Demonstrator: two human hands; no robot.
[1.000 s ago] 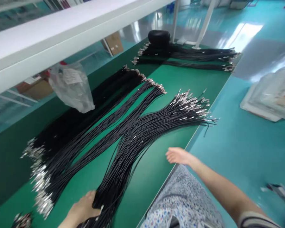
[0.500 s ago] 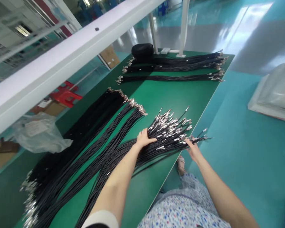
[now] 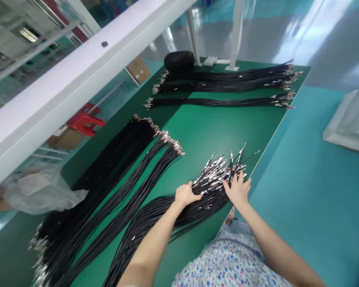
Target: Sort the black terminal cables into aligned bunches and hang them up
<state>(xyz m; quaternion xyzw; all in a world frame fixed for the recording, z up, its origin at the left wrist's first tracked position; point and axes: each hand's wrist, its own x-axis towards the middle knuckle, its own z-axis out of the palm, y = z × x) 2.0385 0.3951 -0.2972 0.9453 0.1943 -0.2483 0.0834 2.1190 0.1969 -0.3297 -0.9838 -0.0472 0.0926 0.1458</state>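
A thick bundle of black cables (image 3: 155, 211) with silvery metal terminals (image 3: 217, 169) lies near the front edge of the green tabletop (image 3: 227, 127). Across the bundle just behind the terminals, my left hand (image 3: 188, 195) is closed, thumb on top and fingers partly hidden beneath. My right hand (image 3: 238, 189) is at the terminal ends by the table edge, fingers spread and touching them. A few cable ends poke up and out beyond it. To the left, more cable bundles (image 3: 137, 191) lie alongside, terminals at both ends.
Several cable bundles (image 3: 221, 101) lie across the far end, with a black rounded object (image 3: 178, 61) behind. A white beam (image 3: 86, 75) crosses overhead on the left. A plastic bag (image 3: 42, 189) and red stools (image 3: 86, 121) are at left; a wrapped stack (image 3: 351, 119) stands right.
My right hand has moved left and inward from the table edge, its fingers spreading over the terminals. Loose ends that stuck out past the edge are now pushed in. My left hand stays on the bundle.
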